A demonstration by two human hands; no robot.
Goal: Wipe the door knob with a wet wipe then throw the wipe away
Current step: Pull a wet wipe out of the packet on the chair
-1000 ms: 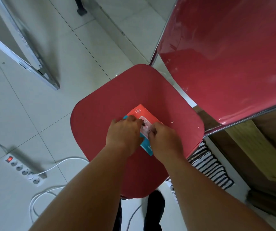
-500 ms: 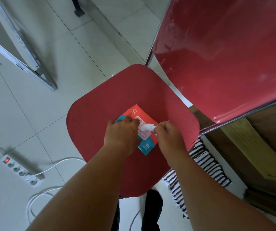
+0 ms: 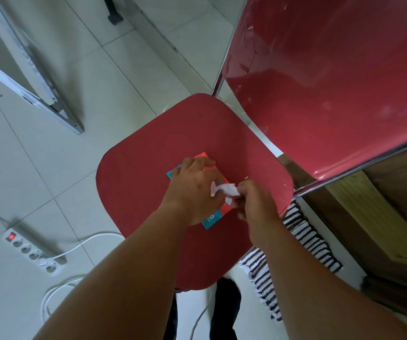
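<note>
Nearest the camera, two bare forearms reach down over a red chair seat [image 3: 148, 173]. The right hand [image 3: 256, 204] has its fingers pinched closed on a white wet wipe [image 3: 224, 188], which stretches as a twisted strip from the pack toward that hand. Half a second ago only a short tuft showed at the opening; now more of the wipe is out and the right hand sits further from the pack. A second ago both hands were bunched over the opening with no wipe visible.

The left hand [image 3: 192, 190] lies flat on the pack of wipes [image 3: 211, 219], fingers spread and pressing it against the seat, much as before. The pack is red with teal edges; on the teal corner near the wrist a white "0" can be read, the rest covered or too small to tell.

Beyond the seat rises the glossy red chair back [image 3: 320, 82]. A striped rug [image 3: 303, 236] lies on the right, and a power strip [image 3: 34, 251] with a lit red switch on the tiled floor [image 3: 50, 168] to the left.
</note>
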